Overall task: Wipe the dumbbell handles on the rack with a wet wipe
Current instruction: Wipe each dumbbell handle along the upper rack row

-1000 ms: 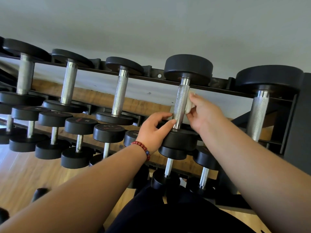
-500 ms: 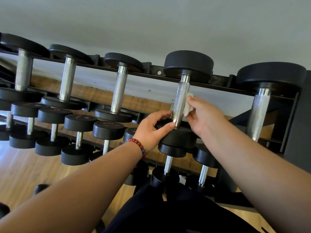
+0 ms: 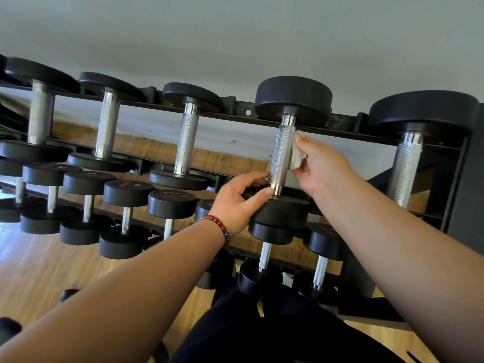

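A black dumbbell rack carries a top row of dumbbells with knurled steel handles. My right hand presses a folded white wet wipe against the right side of the fourth handle. My left hand, with a red bead bracelet on its wrist, grips the near black head of that same dumbbell, thumb by the base of the handle. Part of the wipe is hidden behind the handle and my fingers.
Other top-row handles stand at the left and one at the far right. Lower tiers hold several smaller dumbbells. A wooden floor lies below, a pale wall behind, and the rack's dark end post at the right.
My right hand has slid the wipe a little up along the handle. My left hand keeps its hold on the near head, and the view has shifted slightly.
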